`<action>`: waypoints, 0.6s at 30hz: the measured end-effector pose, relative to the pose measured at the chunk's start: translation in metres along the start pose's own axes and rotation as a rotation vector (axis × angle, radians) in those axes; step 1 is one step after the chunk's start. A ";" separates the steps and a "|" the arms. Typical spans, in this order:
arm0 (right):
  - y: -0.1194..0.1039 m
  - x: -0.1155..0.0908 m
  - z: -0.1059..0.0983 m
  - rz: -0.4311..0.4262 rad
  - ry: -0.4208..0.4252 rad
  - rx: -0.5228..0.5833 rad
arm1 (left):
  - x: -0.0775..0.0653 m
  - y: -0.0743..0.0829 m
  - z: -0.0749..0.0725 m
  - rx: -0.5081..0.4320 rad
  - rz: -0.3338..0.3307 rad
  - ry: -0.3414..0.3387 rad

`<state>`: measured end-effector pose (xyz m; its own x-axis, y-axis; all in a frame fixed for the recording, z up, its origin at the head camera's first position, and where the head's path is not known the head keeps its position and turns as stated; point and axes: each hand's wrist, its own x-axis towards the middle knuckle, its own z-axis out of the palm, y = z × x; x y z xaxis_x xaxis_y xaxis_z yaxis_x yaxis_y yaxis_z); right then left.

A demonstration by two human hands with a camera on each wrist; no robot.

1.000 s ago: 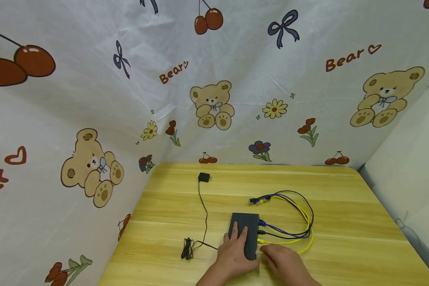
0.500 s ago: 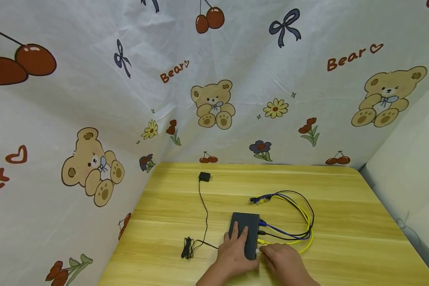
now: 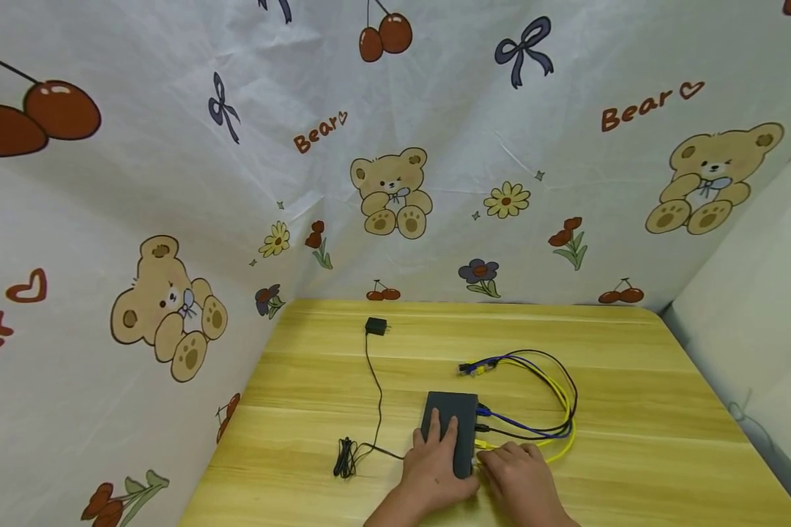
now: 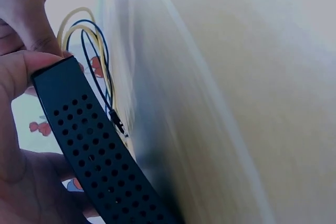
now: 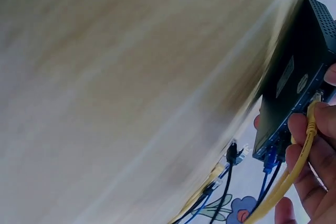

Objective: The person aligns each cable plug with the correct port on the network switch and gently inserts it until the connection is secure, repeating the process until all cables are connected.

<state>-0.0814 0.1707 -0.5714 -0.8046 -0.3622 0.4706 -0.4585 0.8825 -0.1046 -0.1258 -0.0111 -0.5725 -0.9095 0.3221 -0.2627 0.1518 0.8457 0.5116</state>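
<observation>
A dark network switch (image 3: 453, 405) lies on the table under my left hand (image 3: 431, 468). Spread fingers rest along its top while the thumb bends round the near right corner; perforated holes show along one side in the left wrist view. My right hand (image 3: 522, 477) pinches a yellow network cable (image 5: 306, 142) just behind its clear plug (image 5: 317, 97), which sits right at a port. Beyond it along the same side, a blue plug (image 3: 483, 411), a black plug (image 3: 482, 429) and another yellow plug (image 3: 482, 444) are in the switch.
The free cable ends (image 3: 476, 369) lie bunched behind the switch, their loop curving off to the right. To the left are a black power adapter (image 3: 376, 326) and its bundled cord (image 3: 346, 458). A bear-printed cloth (image 3: 455, 110) hangs behind the wooden table (image 3: 666, 410).
My right hand has shifted slightly left, toward the switch, with its forearm turned a little. The yellow cable loop has pulled in slightly. My left hand stays on the switch.
</observation>
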 end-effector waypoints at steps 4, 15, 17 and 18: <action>-0.001 0.002 0.001 -0.003 0.012 0.013 | 0.002 -0.001 0.002 0.019 -0.001 -0.005; -0.006 0.007 0.002 0.027 -0.041 0.053 | 0.004 0.003 0.005 0.097 0.000 0.010; -0.006 0.008 0.002 0.034 -0.034 0.067 | 0.004 0.004 0.005 0.097 0.003 0.013; -0.006 0.008 0.002 0.038 -0.027 0.074 | 0.004 0.004 0.004 0.089 0.004 0.018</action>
<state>-0.0856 0.1618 -0.5684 -0.8311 -0.3377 0.4418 -0.4536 0.8714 -0.1871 -0.1273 -0.0049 -0.5748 -0.9153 0.3191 -0.2457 0.1888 0.8789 0.4381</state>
